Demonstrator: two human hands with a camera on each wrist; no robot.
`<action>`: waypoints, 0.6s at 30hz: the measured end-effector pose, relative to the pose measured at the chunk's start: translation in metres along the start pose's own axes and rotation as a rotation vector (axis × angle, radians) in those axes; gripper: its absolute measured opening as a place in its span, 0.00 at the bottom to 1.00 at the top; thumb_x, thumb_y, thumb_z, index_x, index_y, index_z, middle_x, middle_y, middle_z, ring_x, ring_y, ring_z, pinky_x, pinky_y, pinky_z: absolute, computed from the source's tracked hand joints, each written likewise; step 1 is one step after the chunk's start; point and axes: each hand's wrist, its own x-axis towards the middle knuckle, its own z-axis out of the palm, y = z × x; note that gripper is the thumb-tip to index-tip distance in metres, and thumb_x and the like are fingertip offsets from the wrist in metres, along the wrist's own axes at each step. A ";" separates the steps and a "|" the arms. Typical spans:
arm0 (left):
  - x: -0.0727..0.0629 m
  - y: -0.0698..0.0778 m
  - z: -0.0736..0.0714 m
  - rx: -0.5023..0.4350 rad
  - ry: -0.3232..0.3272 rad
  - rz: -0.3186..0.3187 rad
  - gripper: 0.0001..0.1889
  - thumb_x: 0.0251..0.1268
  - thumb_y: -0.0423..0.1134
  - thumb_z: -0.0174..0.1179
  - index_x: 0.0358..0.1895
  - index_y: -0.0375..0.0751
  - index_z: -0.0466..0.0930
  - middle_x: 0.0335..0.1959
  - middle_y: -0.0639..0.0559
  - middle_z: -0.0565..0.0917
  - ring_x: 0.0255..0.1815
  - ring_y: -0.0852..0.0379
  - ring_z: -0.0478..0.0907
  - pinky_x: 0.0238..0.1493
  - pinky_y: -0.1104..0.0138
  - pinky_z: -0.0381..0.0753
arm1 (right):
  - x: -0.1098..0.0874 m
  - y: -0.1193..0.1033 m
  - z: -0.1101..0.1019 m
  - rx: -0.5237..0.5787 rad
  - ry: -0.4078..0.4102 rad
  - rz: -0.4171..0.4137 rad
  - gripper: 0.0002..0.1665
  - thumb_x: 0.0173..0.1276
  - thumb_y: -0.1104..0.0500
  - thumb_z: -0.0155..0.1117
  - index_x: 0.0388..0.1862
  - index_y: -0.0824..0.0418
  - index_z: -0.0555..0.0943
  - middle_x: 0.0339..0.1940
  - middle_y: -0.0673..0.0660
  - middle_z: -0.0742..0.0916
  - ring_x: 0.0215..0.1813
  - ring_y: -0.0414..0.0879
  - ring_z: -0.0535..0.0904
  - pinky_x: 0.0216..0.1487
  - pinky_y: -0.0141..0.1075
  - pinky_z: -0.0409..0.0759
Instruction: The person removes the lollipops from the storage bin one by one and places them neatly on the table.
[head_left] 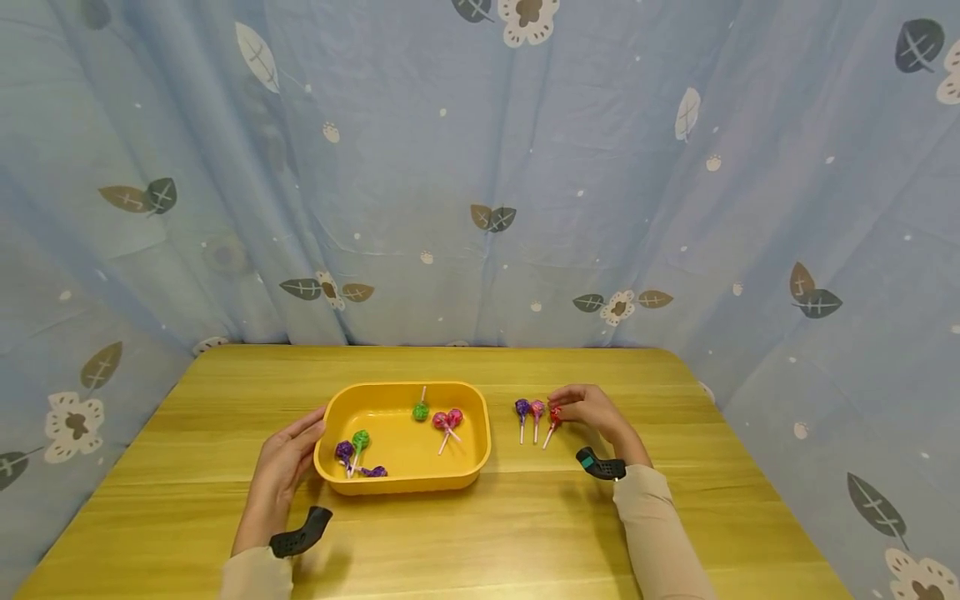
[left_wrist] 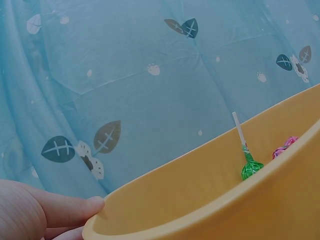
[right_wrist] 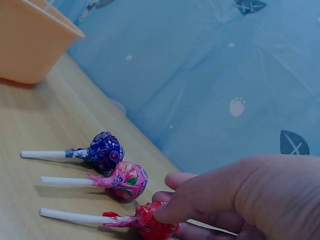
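My left hand (head_left: 283, 467) is at the left end of a yellow plastic basket (head_left: 405, 482), its thumb and fingertips touching the outside of the rim. Inside the basket lie wrapped lollipops: a green lollipop (head_left: 421, 412) by the far wall, two crossed pink lollipops (head_left: 447, 420) at the right, and another green lollipop (head_left: 361, 439) with purple lollipops (head_left: 344, 451) at the near left. To the basket's right, my right hand (right_wrist: 235, 200) pinches the head of a red lollipop (right_wrist: 150, 220). Beside it, a pink lollipop (right_wrist: 129, 180) and a dark purple lollipop (right_wrist: 105, 151) lie in a row, sticks pointing toward me.
The wood-grain table (head_left: 495, 542) has rounded far corners. A blue curtain (head_left: 420, 167) with leaf and flower prints hangs right behind its far edge and along both sides. Black wrist devices (head_left: 302, 533) sit on both of my wrists.
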 end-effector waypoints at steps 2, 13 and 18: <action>0.000 0.000 0.000 -0.016 0.003 0.003 0.30 0.70 0.41 0.59 0.72 0.37 0.63 0.44 0.69 0.82 0.47 0.70 0.79 0.50 0.73 0.78 | 0.002 0.002 0.000 0.002 0.010 0.001 0.19 0.62 0.72 0.62 0.53 0.75 0.79 0.48 0.66 0.85 0.47 0.55 0.82 0.48 0.45 0.82; 0.000 -0.001 0.000 0.000 -0.002 0.003 0.31 0.70 0.41 0.59 0.72 0.37 0.62 0.48 0.67 0.81 0.47 0.71 0.79 0.50 0.73 0.78 | 0.008 0.006 0.008 0.014 0.077 -0.019 0.18 0.62 0.72 0.62 0.52 0.72 0.81 0.48 0.63 0.85 0.49 0.52 0.82 0.46 0.40 0.80; -0.001 0.000 0.001 -0.001 -0.001 0.003 0.31 0.70 0.41 0.59 0.72 0.37 0.62 0.48 0.67 0.81 0.46 0.71 0.79 0.49 0.73 0.78 | 0.006 0.005 0.011 0.041 0.082 -0.014 0.18 0.62 0.73 0.60 0.51 0.71 0.82 0.49 0.64 0.85 0.49 0.52 0.82 0.47 0.41 0.79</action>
